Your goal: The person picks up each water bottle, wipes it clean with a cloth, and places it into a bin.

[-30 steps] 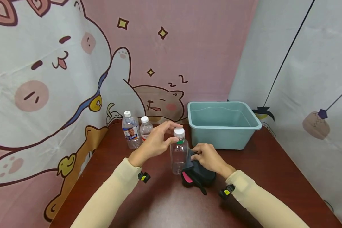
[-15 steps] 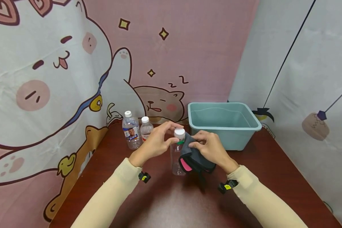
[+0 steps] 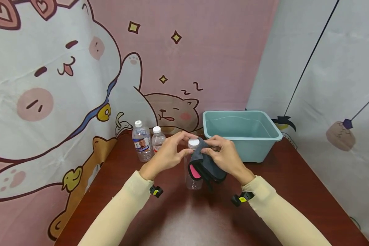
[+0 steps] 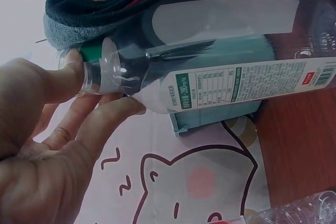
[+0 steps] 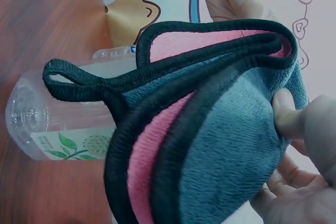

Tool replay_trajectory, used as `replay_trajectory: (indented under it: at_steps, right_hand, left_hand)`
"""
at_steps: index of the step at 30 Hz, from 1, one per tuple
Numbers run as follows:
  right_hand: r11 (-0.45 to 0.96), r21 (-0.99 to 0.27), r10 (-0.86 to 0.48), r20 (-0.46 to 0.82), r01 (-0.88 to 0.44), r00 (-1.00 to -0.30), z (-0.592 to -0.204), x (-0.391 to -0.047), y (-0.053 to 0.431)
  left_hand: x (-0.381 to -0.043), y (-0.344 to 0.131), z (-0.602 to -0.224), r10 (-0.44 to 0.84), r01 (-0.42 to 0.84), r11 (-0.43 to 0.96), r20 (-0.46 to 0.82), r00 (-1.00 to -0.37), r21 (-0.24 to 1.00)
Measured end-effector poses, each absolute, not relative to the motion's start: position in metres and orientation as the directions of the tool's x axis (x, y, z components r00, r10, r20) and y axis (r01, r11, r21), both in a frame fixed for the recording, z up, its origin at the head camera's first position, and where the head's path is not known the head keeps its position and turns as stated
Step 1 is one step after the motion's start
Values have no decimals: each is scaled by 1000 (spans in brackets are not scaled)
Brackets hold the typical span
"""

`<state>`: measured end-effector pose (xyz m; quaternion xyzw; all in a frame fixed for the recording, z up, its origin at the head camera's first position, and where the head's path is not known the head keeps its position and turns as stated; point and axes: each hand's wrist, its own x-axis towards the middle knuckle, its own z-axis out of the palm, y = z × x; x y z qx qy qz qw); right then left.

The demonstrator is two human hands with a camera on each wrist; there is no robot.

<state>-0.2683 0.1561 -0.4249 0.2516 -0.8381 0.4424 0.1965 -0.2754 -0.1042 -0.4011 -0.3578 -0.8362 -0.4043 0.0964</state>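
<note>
A clear plastic bottle (image 3: 194, 185) with a white cap stands upright on the table. My left hand (image 3: 169, 152) grips it around the neck, thumb on the near side and fingers behind, as the left wrist view shows. Its printed label (image 4: 252, 85) faces that camera. My right hand (image 3: 225, 155) pinches a folded grey-blue cleaning cloth (image 5: 231, 140) with black edging, pink inner layers and a hanging loop (image 5: 73, 82). The cloth lies against the bottle's neck and shoulder just under the cap, covering part of the bottle's right side in the head view.
Two more clear bottles with white caps, a larger one (image 3: 142, 147) and a smaller one (image 3: 158, 138), stand at the back left. A light-blue plastic bin (image 3: 249, 150) sits at the back right. Cartoon-printed fabric (image 3: 227, 54) hangs behind the brown table (image 3: 283, 191).
My right hand has lifted the cloth from low beside the bottle and moved it up and left against the bottle's neck. My left hand has kept its hold on the bottle.
</note>
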Motion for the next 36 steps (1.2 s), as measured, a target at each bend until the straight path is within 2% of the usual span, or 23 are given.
replay_trajectory:
  at_steps: [11, 19, 25, 36]
  right_hand:
    - [508, -628, -331, 490, -590, -807, -429, -266, 162]
    - [562, -517, -356, 554, -646, -753, -435, -269, 162]
    - [588, -504, -364, 533, -633, -763, -441, -269, 171]
    - [617, -501, -454, 404, -608, -794, -491, -273, 178]
  left_hand:
    - [-277, -104, -398, 525, 661, 416, 428, -736, 624]
    - [-275, -104, -398, 513, 657, 442, 429, -743, 610]
    - [-275, -104, -399, 512, 665, 440, 440, -738, 604]
    - [-274, -104, -402, 510, 655, 439, 430, -745, 615]
